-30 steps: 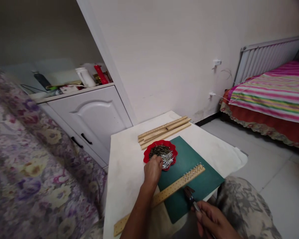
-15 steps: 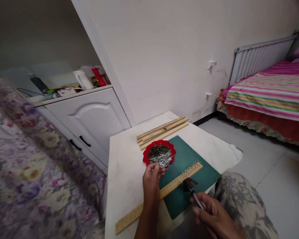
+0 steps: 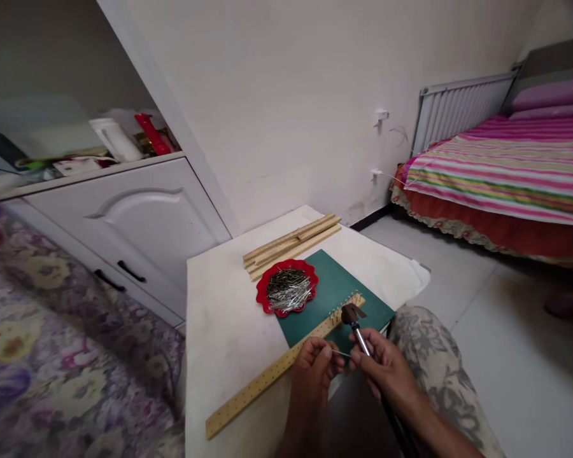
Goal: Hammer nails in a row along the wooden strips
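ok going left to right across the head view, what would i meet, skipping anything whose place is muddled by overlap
dark bottle-like item → white jug → red dish → hammer head → upper wall plug → striped bedspread

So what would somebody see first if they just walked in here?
Probably the bright pink striped bedspread on the right. Then the wavy red dish full of nails on the table, and the hammer in the right hand below it.
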A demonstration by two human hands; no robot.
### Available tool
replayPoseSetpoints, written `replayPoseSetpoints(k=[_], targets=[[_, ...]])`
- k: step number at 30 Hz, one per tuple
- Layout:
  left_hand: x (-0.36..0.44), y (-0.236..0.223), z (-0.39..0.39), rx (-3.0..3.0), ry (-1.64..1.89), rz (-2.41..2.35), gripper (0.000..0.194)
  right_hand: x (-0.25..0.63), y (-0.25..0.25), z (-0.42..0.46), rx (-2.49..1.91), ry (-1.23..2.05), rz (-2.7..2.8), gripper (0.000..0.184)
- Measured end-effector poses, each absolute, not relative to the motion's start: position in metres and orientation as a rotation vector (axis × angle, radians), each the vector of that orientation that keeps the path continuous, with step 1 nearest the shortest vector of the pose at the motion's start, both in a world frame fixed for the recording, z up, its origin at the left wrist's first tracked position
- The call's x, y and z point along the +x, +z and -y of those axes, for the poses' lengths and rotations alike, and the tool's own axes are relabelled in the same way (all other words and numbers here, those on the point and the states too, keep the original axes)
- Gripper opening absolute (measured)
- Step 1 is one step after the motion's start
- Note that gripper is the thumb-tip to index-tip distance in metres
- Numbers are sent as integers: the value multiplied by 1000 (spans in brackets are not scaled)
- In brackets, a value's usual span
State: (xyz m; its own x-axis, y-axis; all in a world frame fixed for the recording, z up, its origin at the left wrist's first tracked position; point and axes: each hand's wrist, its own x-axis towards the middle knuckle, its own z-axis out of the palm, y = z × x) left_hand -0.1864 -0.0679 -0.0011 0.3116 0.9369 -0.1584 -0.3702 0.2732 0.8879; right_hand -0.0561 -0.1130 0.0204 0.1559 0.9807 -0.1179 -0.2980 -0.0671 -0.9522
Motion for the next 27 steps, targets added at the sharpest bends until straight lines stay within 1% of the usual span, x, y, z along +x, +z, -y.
replayPoseSetpoints(k=[3,6,9,12,16,21,24,27], targets=[[-196,-3,68,1211,952,-929,15,-53,17,116,-1169,1289,850,31],[-204,3,70,1690,927,-1048,13,-52,16,117,-1200,1296,878,29],[-206,10,74,2112,926,-1062,17,-53,16,118,-1209,1259,899,26],[-202,11,79,2325,878,-1078,21,-55,15,118,-1185,1198,927,23],[-199,7,79,2255,836,-1033,25,-55,12,119,-1174,1246,910,25],[-199,0,47,1801,1023,-1245,12,-53,5,122,-1222,1291,902,29],[-193,-6,24,1550,1049,-1312,15,-53,3,122,-1234,1317,897,33],[-187,-9,12,1549,1059,-1327,19,-53,2,123,-1233,1336,901,35]])
